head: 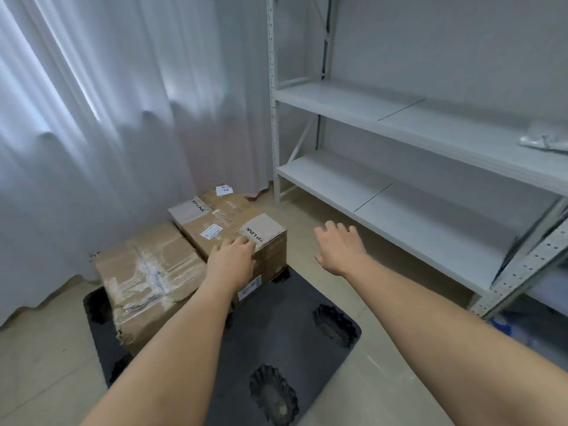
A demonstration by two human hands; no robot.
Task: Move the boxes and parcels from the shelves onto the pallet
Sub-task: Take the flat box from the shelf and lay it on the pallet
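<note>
Boxes are sitting on the black pallet (276, 321) on the floor, near the left corner by the white curtain (92, 118). Long TP-LINK box (215, 222) is lying along the pallet's far side, its near end facing the camera, white labels showing on top. Taped box (147, 278), crumpled and wrapped in clear tape, is lying just beside it on the left, the two touching along their sides. Small white paper tag (223, 189) is resting at the far end of the TP-LINK box.

Left hand (232, 256) is resting on the near top corner of the TP-LINK box, fingers bending over the top edge and pressing on the cardboard; not gripping round it as far as can be seen. Right hand (338, 244) is hanging in the air to the right of that box, apart from it, fingers spread and relaxed, holding nothing.

Grey metal shelves (399, 118) are standing on the right against the wall. Both visible shelf boards are showing bare grey surface, except a crumpled white plastic piece (544, 142) lying at the far right of the upper one. Blue thing is showing low under the rack at the right edge, too blurred to tell.
</note>
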